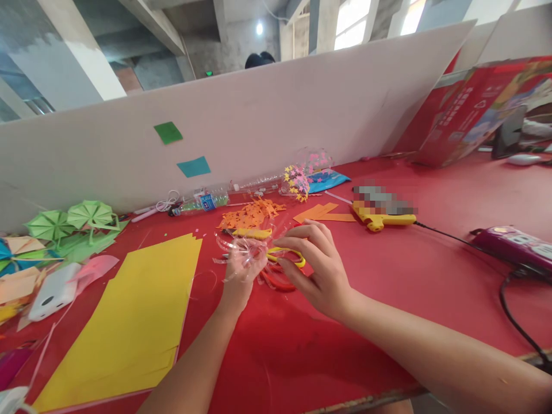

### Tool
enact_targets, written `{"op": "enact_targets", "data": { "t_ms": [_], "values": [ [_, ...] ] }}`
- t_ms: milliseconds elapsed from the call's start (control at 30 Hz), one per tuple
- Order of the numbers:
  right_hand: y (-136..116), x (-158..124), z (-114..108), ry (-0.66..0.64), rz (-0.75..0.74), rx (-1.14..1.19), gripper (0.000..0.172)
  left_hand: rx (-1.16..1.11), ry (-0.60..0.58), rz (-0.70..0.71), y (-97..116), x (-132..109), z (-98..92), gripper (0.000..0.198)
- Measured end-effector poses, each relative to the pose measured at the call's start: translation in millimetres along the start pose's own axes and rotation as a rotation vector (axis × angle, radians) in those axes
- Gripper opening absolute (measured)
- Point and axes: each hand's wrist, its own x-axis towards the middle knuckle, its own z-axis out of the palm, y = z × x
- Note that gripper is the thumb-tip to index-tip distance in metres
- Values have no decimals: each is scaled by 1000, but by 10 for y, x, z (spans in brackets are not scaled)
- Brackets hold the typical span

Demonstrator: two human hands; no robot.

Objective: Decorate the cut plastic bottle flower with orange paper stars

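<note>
My left hand [240, 269] is closed on a clear plastic piece cut into thin curling strips [249, 252], perhaps part of a bottle. My right hand [321, 273] hovers just to its right, fingers curved and apart; whether a fingertip touches a strip I cannot tell. Beneath and between the hands lie scissors with yellow handles [297, 260] and a red-handled tool [278, 280], both partly hidden. Behind them is a pile of orange paper cut-outs [250, 215], with a yellow object [252, 233] in front of it.
Yellow paper sheets [150, 305] lie left, near green folded-paper umbrellas [89, 214]. Along the white partition [259, 126] are a plastic bottle [207, 201] and star-covered clear plastic [308, 172]. A yellow glue gun [388, 219], its cord and a purple power strip [517, 244] lie right.
</note>
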Motion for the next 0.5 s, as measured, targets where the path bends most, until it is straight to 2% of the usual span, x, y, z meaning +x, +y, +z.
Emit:
{"op": "enact_targets", "data": {
  "t_ms": [167, 333, 500],
  "values": [
    [-7, 6, 5, -26, 10, -39, 19, -53, -50, -44, -4, -8, -24, 32],
    [-37, 4, 5, -76, -75, -44, 23, -103, -55, -73, 22, -19, -25, 33],
    [-15, 3, -12, -5, -29, 1, 25, -184, -66, -118, 97, 2, 7, 32]
  ]
}}
